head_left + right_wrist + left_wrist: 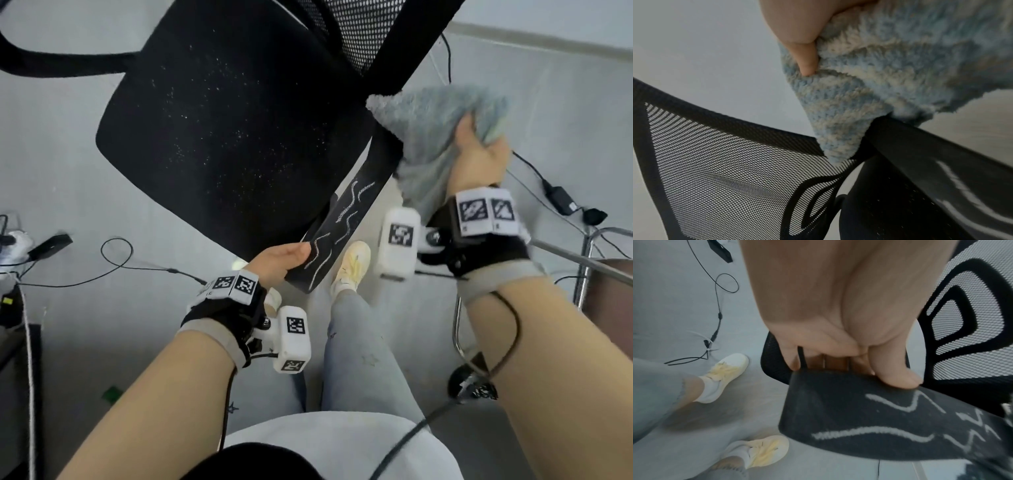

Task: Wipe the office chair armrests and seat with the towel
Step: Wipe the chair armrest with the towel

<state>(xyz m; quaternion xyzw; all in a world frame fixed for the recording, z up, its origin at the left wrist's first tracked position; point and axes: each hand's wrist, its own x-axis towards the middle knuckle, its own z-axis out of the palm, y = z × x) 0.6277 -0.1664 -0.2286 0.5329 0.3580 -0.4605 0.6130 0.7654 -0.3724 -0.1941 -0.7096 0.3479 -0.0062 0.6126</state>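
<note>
A black office chair with a speckled seat (pixel 226 126) and mesh back (pixel 352 37) stands in front of me. Its right armrest (pixel 346 222) is black with white chalky squiggles. My left hand (pixel 284 257) grips the near end of that armrest (pixel 869 421), thumb on top, fingers curled underneath. My right hand (pixel 479 150) clutches a fluffy blue-grey towel (pixel 435 130) bunched against the far end of the armrest (pixel 941 154), next to the mesh back (pixel 735 162). The towel (pixel 890 68) covers the armrest's rear tip. The other armrest (pixel 58 61) shows at the upper left.
Grey floor all around. Cables and a power adapter (pixel 561 198) lie to the right, more cables (pixel 116 253) and a black box to the left. A metal-framed stool (pixel 589 260) stands at right. My feet in pale shoes (pixel 352 263) are under the armrest.
</note>
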